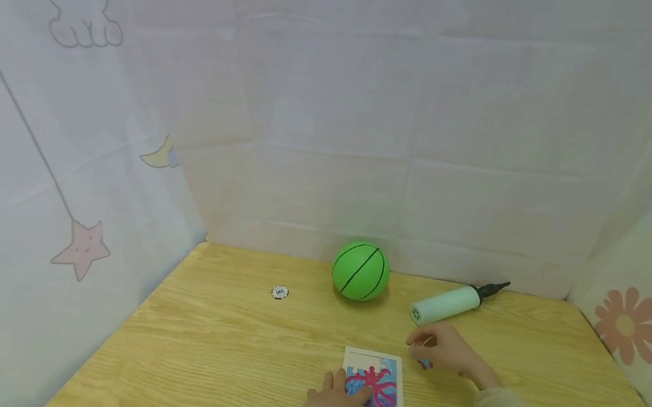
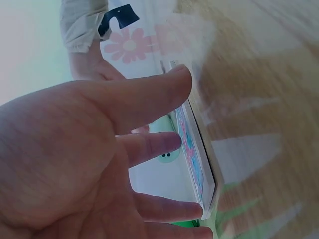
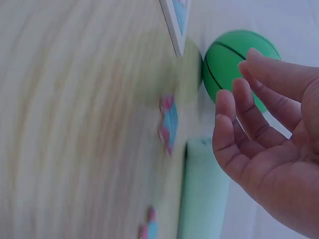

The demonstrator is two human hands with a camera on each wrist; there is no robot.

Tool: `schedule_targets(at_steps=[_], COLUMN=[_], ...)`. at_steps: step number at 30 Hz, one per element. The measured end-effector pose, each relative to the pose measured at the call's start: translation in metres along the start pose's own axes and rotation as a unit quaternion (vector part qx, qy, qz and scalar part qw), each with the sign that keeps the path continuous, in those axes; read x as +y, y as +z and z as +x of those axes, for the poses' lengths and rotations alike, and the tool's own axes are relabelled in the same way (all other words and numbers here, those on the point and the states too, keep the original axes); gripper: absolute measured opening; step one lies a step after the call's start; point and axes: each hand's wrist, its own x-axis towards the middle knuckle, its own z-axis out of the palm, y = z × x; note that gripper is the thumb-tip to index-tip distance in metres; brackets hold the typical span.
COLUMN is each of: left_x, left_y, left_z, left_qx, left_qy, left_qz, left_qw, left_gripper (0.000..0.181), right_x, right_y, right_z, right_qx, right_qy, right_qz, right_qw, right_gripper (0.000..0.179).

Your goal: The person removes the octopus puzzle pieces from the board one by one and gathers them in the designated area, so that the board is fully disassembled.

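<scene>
An octopus jigsaw puzzle (image 1: 373,384) in a white frame lies on the table, its upper left showing a bare patch. My left hand (image 1: 333,406) touches the puzzle's left side with extended fingers; in the left wrist view, the thumb (image 2: 154,94) and spread fingers are beside the frame edge. To the right, my right hand (image 1: 446,349) hovers over a loose puzzle piece (image 1: 425,364), fingers loosely bent. The right wrist view shows nothing between those fingers, with the blue and pink piece (image 3: 168,123) on the table below. A second puzzle piece (image 3: 149,226) lies farther off.
A green ball (image 1: 361,271) stands at the back of the wooden table (image 1: 201,335). Right of it lies a pale green hand pump (image 1: 447,305) with a black nozzle. A round poker chip (image 1: 279,292) lies left of the ball. Printed cloth walls (image 1: 323,111) enclose the table.
</scene>
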Motion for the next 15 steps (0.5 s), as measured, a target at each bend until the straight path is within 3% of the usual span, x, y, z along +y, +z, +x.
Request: schedule_targets(at_steps=[3,10,15], left_x=[-0.001,-0.001,-0.001], left_y=[0.001,0.004,0.007], left_z=[0.001,0.005,0.008], left_qx=[-0.003,-0.018,-0.025], left_qy=[0.0,-0.006,-0.015], left_qz=[0.014,0.024,0.023], left_qw=[0.9999,0.9995,0.9993], left_gripper=[0.065,0.064,0.065], right_x=[-0.003,-0.005,-0.001], right_y=[0.014,0.032,0.039], right_z=[0.009,0.023,0.028], right_qx=[-0.016,-0.025,-0.033], right_qy=[0.012,-0.035,-0.041], right_qz=[0.012,0.002,0.012], right_qw=[0.9997,0.9991,0.9986], right_gripper=[0.018,0.014,0.013])
